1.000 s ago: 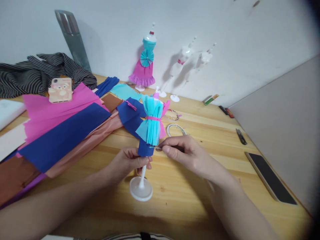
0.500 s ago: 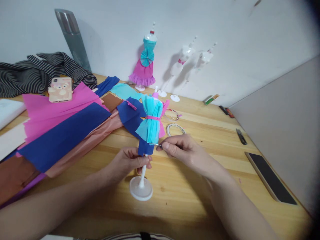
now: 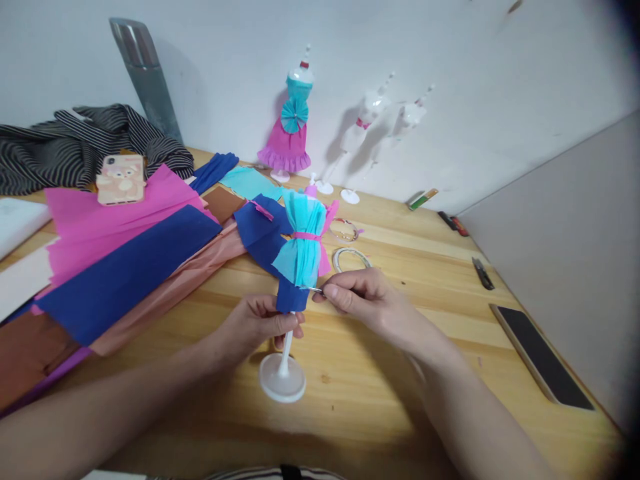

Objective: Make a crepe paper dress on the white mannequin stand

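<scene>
A miniature dress form stands upright on a white round base (image 3: 283,377), dressed in a turquoise crepe-paper bow (image 3: 301,257) with a pink band, over a dark blue paper skirt (image 3: 291,296). My left hand (image 3: 265,320) is closed round the white pole (image 3: 287,343) just under the skirt. Pinched in the fingers of my right hand (image 3: 357,297) is a thin metal tool (image 3: 313,289), its tip at the bow's lower edge. Most of the tool is hidden by the fingers, so its kind is unclear.
Crepe-paper sheets (image 3: 135,267) cover the left, with a phone (image 3: 121,180) on them. Behind stand a dressed form (image 3: 290,137) and two bare ones (image 3: 357,133). Tape rings (image 3: 351,259) lie beyond my right hand; a utility knife (image 3: 483,273) and a dark phone (image 3: 543,357) lie right.
The metal tool's tip has drawn slightly to the right along the bow's lower edge. The dress form and both hands are almost where they were.
</scene>
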`<act>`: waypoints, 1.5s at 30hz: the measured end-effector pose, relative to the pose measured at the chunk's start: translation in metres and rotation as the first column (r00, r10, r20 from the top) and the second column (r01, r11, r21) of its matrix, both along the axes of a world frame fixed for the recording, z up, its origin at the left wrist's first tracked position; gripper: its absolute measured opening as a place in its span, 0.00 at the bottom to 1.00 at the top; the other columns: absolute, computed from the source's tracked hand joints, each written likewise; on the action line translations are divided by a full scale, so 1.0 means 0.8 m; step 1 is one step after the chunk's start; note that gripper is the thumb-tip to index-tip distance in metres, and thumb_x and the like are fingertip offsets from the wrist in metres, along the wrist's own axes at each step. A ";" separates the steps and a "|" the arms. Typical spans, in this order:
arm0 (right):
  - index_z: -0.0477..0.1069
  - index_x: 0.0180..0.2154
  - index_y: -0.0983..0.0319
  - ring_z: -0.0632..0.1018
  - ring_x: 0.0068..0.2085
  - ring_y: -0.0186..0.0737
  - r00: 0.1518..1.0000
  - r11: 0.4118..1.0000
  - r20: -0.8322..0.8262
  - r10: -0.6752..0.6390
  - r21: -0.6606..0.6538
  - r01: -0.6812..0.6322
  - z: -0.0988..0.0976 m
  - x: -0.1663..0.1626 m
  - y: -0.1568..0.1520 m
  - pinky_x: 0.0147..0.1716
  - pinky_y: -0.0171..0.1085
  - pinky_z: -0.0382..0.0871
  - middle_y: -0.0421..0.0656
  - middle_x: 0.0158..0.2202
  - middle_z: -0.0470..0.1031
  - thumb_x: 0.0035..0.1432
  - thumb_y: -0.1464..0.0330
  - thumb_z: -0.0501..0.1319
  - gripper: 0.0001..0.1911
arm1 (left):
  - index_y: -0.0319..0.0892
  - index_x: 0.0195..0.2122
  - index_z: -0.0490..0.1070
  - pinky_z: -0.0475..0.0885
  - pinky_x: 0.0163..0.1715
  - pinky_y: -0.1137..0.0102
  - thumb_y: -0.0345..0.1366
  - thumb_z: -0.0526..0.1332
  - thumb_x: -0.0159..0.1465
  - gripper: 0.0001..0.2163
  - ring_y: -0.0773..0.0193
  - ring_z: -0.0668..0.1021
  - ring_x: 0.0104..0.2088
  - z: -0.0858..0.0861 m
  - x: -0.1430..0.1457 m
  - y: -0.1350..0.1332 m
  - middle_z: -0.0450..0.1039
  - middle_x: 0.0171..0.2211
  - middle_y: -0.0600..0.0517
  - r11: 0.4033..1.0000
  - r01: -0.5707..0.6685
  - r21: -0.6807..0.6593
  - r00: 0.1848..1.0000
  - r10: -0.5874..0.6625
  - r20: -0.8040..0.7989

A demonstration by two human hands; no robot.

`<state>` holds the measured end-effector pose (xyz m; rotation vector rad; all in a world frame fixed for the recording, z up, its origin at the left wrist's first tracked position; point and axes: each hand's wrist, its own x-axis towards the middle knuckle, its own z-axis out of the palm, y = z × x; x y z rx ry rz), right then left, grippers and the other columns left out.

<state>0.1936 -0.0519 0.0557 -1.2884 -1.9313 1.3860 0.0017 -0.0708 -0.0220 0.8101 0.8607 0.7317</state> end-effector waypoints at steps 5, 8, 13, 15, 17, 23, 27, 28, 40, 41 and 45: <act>0.57 0.19 0.61 0.51 0.22 0.29 1.000 1.000 0.001 0.000 0.007 0.000 0.000 0.000 0.001 0.21 0.34 0.43 0.34 0.19 0.47 0.58 0.48 0.54 0.27 | 0.37 0.25 0.76 0.65 0.20 0.77 0.44 0.71 0.46 0.14 0.74 0.69 0.17 0.002 0.000 0.000 0.75 0.21 0.53 1.000 0.007 -0.010 1.000 -0.007 -0.003; 0.58 0.18 0.62 0.51 0.22 0.29 1.000 1.000 -0.005 0.005 0.015 -0.005 -0.001 0.001 0.001 0.21 0.34 0.43 0.34 0.19 0.47 0.58 0.49 0.54 0.27 | 0.37 0.25 0.76 0.65 0.20 0.76 0.44 0.71 0.46 0.14 0.74 0.69 0.17 0.003 0.000 0.000 0.75 0.21 0.53 1.000 0.010 -0.003 1.000 -0.010 0.001; 0.61 0.20 0.63 0.51 0.22 0.29 1.000 1.000 0.000 -0.007 0.006 0.007 -0.002 0.001 0.001 0.21 0.34 0.43 0.34 0.19 0.47 0.58 0.49 0.55 0.26 | 0.37 0.25 0.76 0.65 0.20 0.76 0.44 0.71 0.46 0.14 0.74 0.69 0.18 0.001 0.000 -0.001 0.75 0.21 0.53 1.000 0.012 0.010 1.000 -0.013 0.001; 0.63 0.20 0.63 0.51 0.23 0.29 1.000 1.000 -0.003 -0.004 0.005 0.004 -0.003 0.002 0.001 0.21 0.34 0.44 0.34 0.20 0.48 0.58 0.48 0.55 0.27 | 0.37 0.25 0.76 0.65 0.20 0.76 0.44 0.71 0.46 0.14 0.74 0.69 0.18 0.001 0.000 -0.001 0.75 0.21 0.53 1.000 0.013 0.004 1.000 -0.013 0.001; 0.64 0.21 0.64 0.52 0.24 0.30 1.000 1.000 -0.003 0.003 0.005 -0.003 -0.004 0.003 0.002 0.22 0.34 0.45 0.35 0.20 0.50 0.58 0.49 0.55 0.26 | 0.37 0.25 0.76 0.65 0.20 0.76 0.43 0.71 0.46 0.14 0.74 0.69 0.18 0.001 0.000 -0.001 0.75 0.21 0.53 1.000 0.013 -0.004 1.000 -0.013 0.000; 0.66 0.22 0.64 0.55 0.25 0.32 1.000 1.000 0.012 0.004 0.010 -0.005 -0.004 0.005 0.001 0.23 0.35 0.48 0.37 0.21 0.55 0.58 0.49 0.55 0.26 | 0.37 0.25 0.75 0.65 0.20 0.76 0.43 0.71 0.46 0.14 0.74 0.69 0.18 0.004 -0.001 0.000 0.75 0.21 0.53 1.000 0.027 -0.007 0.999 -0.027 0.016; 0.61 0.20 0.63 0.54 0.25 0.31 0.999 1.000 0.028 0.022 0.018 -0.022 0.001 0.005 0.001 0.23 0.35 0.48 0.36 0.21 0.52 0.58 0.49 0.55 0.27 | 0.37 0.25 0.75 0.64 0.20 0.76 0.43 0.71 0.46 0.14 0.74 0.69 0.18 0.004 0.000 0.000 0.75 0.21 0.53 1.000 0.025 0.009 0.999 -0.025 0.024; 0.60 0.19 0.62 0.53 0.24 0.31 0.999 0.999 0.032 0.029 0.021 -0.030 0.003 0.005 0.002 0.23 0.35 0.47 0.36 0.21 0.51 0.58 0.48 0.54 0.27 | 0.37 0.25 0.75 0.64 0.20 0.76 0.43 0.71 0.46 0.14 0.74 0.69 0.18 0.003 0.000 0.000 0.75 0.21 0.53 1.000 0.024 0.011 0.999 -0.025 0.023; 0.62 0.21 0.63 0.53 0.24 0.30 0.998 0.999 -0.045 0.040 -0.011 -0.040 0.004 0.000 0.001 0.23 0.35 0.47 0.36 0.21 0.52 0.59 0.51 0.55 0.25 | 0.37 0.25 0.76 0.65 0.20 0.76 0.44 0.71 0.45 0.14 0.74 0.69 0.17 0.001 -0.001 0.000 0.75 0.21 0.53 0.999 0.034 0.002 0.999 -0.034 0.019; 0.63 0.21 0.63 0.54 0.24 0.31 0.999 0.999 -0.036 0.030 -0.011 -0.030 0.003 0.001 0.001 0.23 0.35 0.47 0.36 0.21 0.52 0.59 0.51 0.55 0.24 | 0.37 0.25 0.76 0.65 0.20 0.76 0.44 0.71 0.45 0.14 0.74 0.69 0.17 0.001 -0.001 -0.001 0.75 0.21 0.53 0.999 0.032 0.002 0.999 -0.032 0.018; 0.63 0.21 0.63 0.54 0.25 0.31 1.000 1.000 -0.005 0.026 -0.009 -0.026 0.001 0.004 0.002 0.24 0.35 0.48 0.36 0.21 0.52 0.58 0.52 0.56 0.23 | 0.37 0.25 0.76 0.65 0.20 0.76 0.43 0.71 0.46 0.14 0.74 0.69 0.17 0.002 -0.001 -0.001 0.75 0.21 0.53 0.999 0.036 0.004 0.999 -0.036 0.012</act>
